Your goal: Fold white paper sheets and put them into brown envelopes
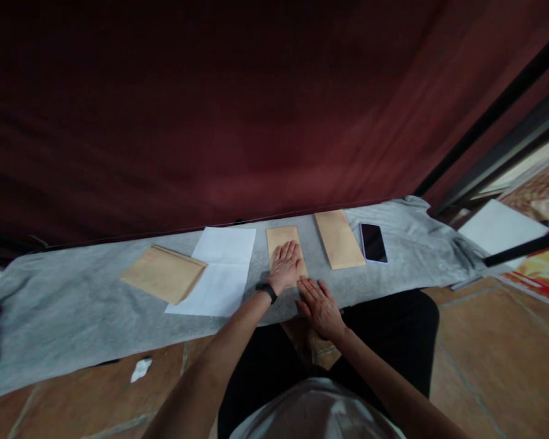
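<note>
Left hand [286, 267] open, palm down on brown envelope [280, 236]; right hand [321, 309] open, fingers by its near corner. Second envelope [340, 239] right of hands, phone [373, 242] farther right. Left of left hand: envelope pile [158, 273] partly over white paper [226, 262]. Middle one already lies flat, paper not enclosed; overall progress can't tell

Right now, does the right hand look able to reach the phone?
Probably yes. The right hand rests at the near end of the middle envelope, holding nothing. The right-hand envelope lies flat between it and the phone, so little seems in the way.
</note>
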### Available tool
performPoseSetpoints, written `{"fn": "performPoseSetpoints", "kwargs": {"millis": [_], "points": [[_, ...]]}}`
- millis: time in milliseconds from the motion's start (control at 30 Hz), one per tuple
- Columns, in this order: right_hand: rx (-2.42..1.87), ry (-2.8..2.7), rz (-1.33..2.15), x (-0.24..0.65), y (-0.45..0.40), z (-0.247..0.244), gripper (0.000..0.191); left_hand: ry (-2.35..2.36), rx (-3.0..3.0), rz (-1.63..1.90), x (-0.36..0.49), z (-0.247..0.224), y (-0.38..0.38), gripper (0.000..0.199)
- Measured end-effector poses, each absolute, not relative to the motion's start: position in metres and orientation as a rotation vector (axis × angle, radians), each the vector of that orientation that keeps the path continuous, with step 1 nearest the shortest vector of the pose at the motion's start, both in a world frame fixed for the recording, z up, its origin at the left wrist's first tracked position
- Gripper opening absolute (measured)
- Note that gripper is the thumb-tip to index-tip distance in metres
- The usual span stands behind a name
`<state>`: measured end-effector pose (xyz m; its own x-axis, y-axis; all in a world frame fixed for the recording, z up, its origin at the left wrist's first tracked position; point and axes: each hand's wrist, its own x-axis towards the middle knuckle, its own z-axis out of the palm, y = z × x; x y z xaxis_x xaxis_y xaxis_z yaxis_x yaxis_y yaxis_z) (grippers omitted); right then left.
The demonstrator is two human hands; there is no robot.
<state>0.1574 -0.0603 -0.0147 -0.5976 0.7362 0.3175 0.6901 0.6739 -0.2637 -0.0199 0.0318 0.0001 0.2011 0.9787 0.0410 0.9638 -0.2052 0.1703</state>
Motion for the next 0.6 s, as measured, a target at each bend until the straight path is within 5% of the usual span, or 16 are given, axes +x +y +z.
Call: {"fn": "performPoseSetpoints", "kwargs": {"millis": [600], "points": [[-1.163,-2.452,0.216,0.153,-0.061,-0.003,0.054,2.005,2.276,0.199,-0.021,-0.001,0.086,0.067]]}}
